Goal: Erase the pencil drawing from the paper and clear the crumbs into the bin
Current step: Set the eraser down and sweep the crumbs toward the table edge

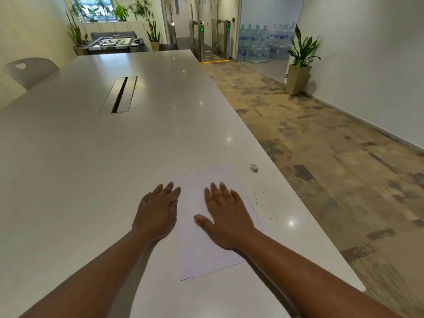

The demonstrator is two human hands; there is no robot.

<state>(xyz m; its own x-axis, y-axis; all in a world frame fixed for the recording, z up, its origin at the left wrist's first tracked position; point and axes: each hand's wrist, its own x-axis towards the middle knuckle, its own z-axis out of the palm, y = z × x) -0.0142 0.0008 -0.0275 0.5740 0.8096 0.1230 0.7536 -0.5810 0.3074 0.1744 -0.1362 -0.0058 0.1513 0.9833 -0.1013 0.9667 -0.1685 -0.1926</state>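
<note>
A white sheet of paper [197, 253] lies on the white table [91, 157] near its right edge. No pencil marks are visible on it. My right hand [223, 214] rests flat on the sheet, palm down, fingers spread. My left hand [158, 211] lies flat at the sheet's left edge, mostly on the table, its fingertips touching the paper's far corner. A small grey eraser [254, 168] sits on the table beyond the paper's far right corner. Dark eraser crumbs [260, 199] are scattered on the table right of the sheet. No bin is in view.
The table's right edge [305, 203] runs close beside the crumbs, with patterned carpet below. A cable slot [119, 94] is set in the table's middle. A chair back [31, 71] stands at far left; a potted plant [299, 65] and water bottles [259, 44] are at the back right.
</note>
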